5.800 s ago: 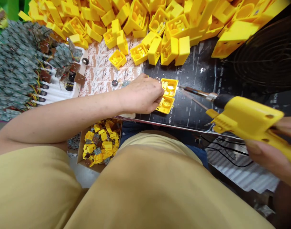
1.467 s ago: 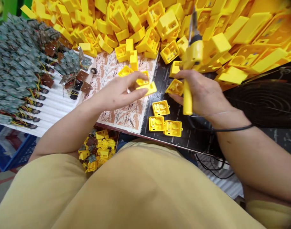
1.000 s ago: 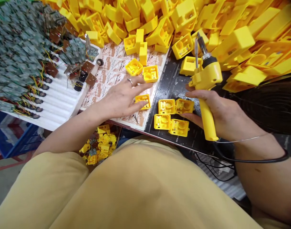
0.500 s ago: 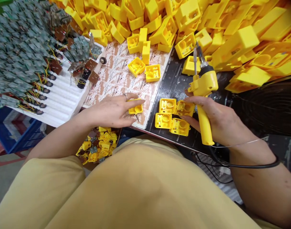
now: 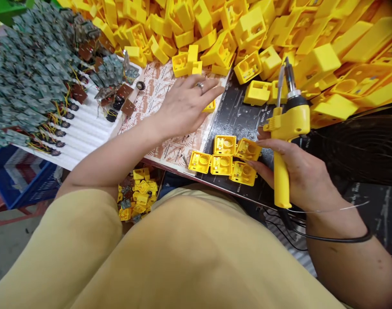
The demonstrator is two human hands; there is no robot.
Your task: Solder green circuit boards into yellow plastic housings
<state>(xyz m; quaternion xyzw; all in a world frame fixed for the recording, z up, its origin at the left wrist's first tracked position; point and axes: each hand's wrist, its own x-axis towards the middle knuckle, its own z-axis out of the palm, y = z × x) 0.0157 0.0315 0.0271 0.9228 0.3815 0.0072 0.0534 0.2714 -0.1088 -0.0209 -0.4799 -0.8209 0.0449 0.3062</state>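
My left hand (image 5: 186, 105) reaches over the patterned sheet, fingers stretched out and spread. It lies across a small yellow plastic housing (image 5: 210, 106), most of which it hides; its thumb is out of sight. In my right hand (image 5: 299, 169) is a yellow soldering gun (image 5: 282, 171), its handle gripped, its metal tip and solder feed tube pointing up and away. My right fingertips touch or nearly touch an open housing (image 5: 248, 149). Beside that one, several more open housings (image 5: 222, 164) sit grouped at the table's near edge, hollow sides up.
Yellow housings (image 5: 183, 38) are heaped along the back. On the left, a white corrugated tray (image 5: 86, 133) carries many circuit boards with wires and small round black parts. A blue basket (image 5: 19, 176) stands below it. A container of yellow parts (image 5: 141, 193) sits under the table edge.
My left hand has moved away from a housing, which now sits left of the group, and up to the housings farther back. The soldering gun has shifted slightly right and nearer me.
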